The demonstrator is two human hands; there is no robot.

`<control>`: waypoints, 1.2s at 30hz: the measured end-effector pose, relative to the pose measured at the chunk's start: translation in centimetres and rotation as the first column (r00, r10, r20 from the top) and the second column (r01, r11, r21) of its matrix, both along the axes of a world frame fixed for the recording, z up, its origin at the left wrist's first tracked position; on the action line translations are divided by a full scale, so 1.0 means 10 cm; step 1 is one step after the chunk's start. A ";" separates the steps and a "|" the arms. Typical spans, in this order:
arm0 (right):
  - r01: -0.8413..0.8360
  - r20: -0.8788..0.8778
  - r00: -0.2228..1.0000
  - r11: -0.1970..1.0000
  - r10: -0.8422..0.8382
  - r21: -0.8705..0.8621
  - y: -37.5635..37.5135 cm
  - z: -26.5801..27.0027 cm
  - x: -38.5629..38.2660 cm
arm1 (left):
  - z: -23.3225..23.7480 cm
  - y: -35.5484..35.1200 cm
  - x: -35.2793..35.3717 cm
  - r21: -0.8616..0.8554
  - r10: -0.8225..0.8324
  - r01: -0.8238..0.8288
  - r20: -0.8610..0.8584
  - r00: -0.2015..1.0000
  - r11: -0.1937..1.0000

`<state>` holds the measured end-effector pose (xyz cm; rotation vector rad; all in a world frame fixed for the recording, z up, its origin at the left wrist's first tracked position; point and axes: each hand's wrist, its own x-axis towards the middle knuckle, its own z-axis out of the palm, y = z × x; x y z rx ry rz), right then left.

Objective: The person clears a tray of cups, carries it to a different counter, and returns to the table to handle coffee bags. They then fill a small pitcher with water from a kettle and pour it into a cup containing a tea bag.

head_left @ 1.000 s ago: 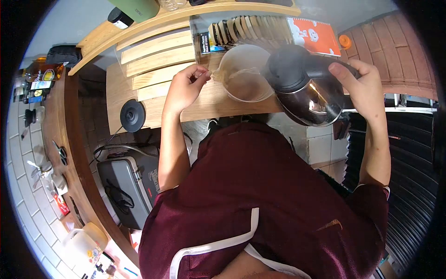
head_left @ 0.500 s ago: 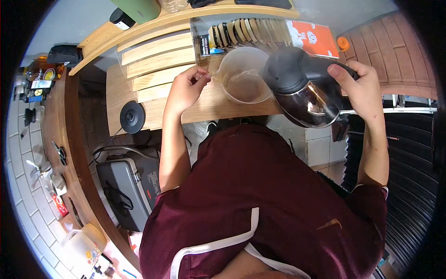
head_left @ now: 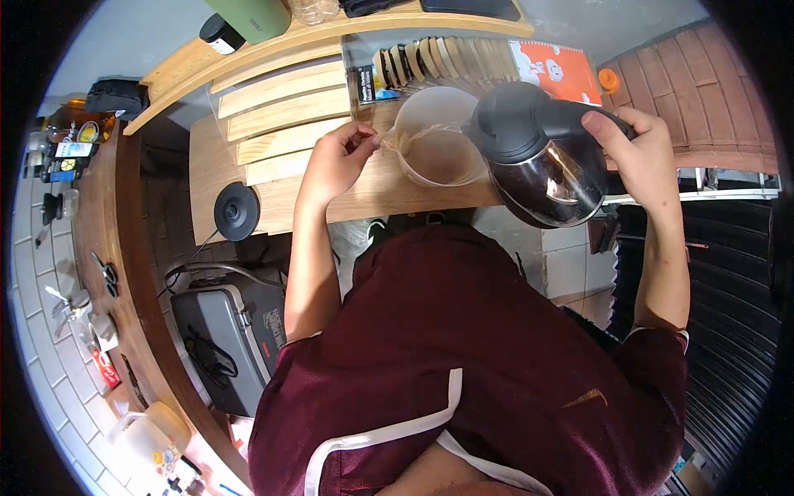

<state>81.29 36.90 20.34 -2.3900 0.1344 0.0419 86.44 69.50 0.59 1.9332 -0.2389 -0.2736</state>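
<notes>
My right hand (head_left: 641, 149) is wrapped round the black handle of an electric kettle (head_left: 550, 178) with a dark shiny body. The kettle is tipped to the left, its spout at the right rim of a translucent plastic jug (head_left: 426, 165). Pale liquid shows inside the jug, which stands on the wooden desk. At the jug's left side, my left hand (head_left: 341, 161) pinches its thin clear projecting part between thumb and fingers. The kettle's round black base (head_left: 236, 211) sits near the desk's left end, with a cord hanging off it.
Behind the jug stands a row of books (head_left: 447, 59), beside an orange spiral notebook (head_left: 558, 73). Wooden slats (head_left: 285, 124) lie at the back left under a shelf (head_left: 322, 33). A grey case (head_left: 219, 347) is below on the left, next to a cluttered wooden counter (head_left: 136, 273).
The view has shifted slightly. My left hand stays at the jug's side and the kettle keeps nearly the same tilt over the rim.
</notes>
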 end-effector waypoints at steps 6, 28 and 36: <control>0.005 0.010 1.000 1.000 -0.005 -0.026 0.02 0.01 0.01 | -0.10 0.01 0.02 -0.098 0.016 -0.014 0.024 1.000 0.995; -0.001 -0.018 1.000 0.997 -0.001 -0.071 0.01 0.03 0.03 | -0.07 0.02 0.03 -0.083 -0.003 0.004 0.006 1.000 0.997; -0.009 -0.015 1.000 0.999 0.008 -0.047 0.05 0.03 0.04 | -0.07 0.02 0.04 -0.068 -0.002 0.004 0.025 1.000 0.998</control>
